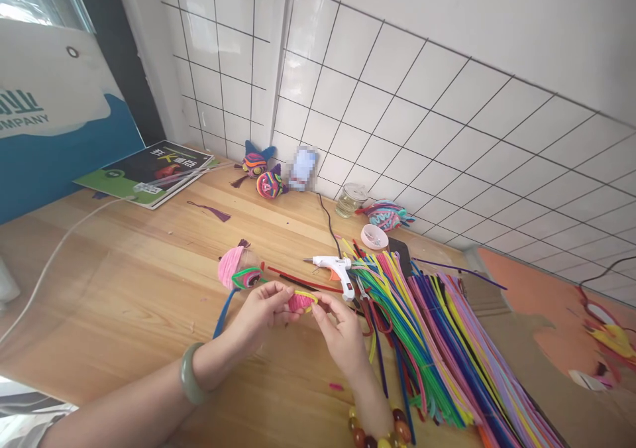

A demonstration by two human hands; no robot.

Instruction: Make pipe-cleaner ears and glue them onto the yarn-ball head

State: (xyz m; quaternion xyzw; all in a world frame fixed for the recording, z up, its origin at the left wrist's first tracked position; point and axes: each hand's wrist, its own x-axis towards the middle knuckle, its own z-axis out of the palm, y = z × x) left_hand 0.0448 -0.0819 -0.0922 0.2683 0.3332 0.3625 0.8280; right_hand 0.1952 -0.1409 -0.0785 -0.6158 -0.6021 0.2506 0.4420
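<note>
A small oval pipe-cleaner piece [302, 301], pink inside with a yellow border, is held up over the table between my two hands. My left hand [263, 310] pinches its left end. Thumb and fingers of my right hand [342, 329] grip the right end at the yellow edge. Just beyond my left hand lies a pink wrapped ball [230, 267] with a dark tuft on top. A green-edged eye-shaped piece [247, 277] rests against that ball. A white glue gun [338, 272] lies beyond my right hand, its nozzle pointing left.
Bundles of coloured pipe cleaners [437, 342] spread along the right. Toward the wall stand finished colourful figures [269, 183], a glass jar [351, 200] and a pink bowl [374, 236]. A purple tassel [214, 212] lies near a magazine [159, 169]; a white cable [64, 242] crosses the left side.
</note>
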